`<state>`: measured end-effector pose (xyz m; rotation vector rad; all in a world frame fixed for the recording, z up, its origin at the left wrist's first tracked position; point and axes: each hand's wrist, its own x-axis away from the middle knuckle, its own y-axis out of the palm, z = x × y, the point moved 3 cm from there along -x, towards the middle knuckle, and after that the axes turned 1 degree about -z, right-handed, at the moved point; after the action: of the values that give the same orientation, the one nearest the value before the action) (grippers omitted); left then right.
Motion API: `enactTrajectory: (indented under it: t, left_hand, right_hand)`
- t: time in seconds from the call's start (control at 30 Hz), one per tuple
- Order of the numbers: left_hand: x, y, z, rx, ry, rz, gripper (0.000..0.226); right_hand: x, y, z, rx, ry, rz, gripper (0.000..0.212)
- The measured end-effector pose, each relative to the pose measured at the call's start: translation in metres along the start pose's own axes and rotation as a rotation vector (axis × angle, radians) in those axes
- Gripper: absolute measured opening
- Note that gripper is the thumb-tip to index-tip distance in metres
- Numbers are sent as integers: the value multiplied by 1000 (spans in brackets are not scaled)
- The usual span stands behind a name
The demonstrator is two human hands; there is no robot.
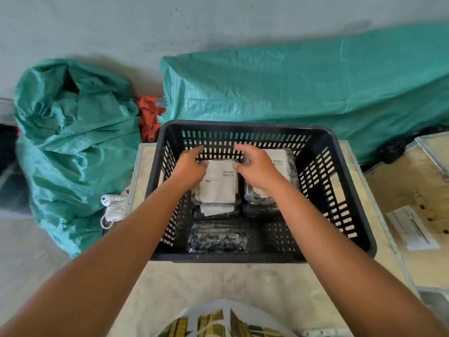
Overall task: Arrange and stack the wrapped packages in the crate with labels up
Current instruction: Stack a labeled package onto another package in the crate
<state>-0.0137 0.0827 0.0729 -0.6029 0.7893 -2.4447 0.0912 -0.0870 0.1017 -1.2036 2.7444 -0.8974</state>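
Lower centre, inside the black slotted plastic crate (226, 258), lies a dark clear-wrapped package (217, 235), its label unseen. Beyond it, a white-labelled wrapped package (218, 183) tops a stack. The left hand (192, 169) touches its far-left corner, grip hidden. The right hand (257, 166) pinches its far-right wrap.

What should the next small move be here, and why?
Likely let go of the left labelled package, which the left hand and right hand hold at its far corners: it sits label up on its stack in the black crate.
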Motion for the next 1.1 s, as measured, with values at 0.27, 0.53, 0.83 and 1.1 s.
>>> enactTrajectory:
  t: [0.27, 0.53, 0.83, 1.1]
  left_hand:
    - [74, 0, -2, -48, 156, -409, 52]
    - [100, 11, -34, -148, 136, -669, 55]
    - [100, 27, -50, -344, 116, -828, 69]
    - [75, 44, -32, -527, 139, -685, 110]
  right_hand:
    - [56, 22, 35, -45, 124, -335, 22]
    - [74, 44, 55, 337, 241, -764, 32]
    - [74, 46, 65, 195, 249, -764, 29]
    - [62, 37, 70, -22, 221, -479, 28]
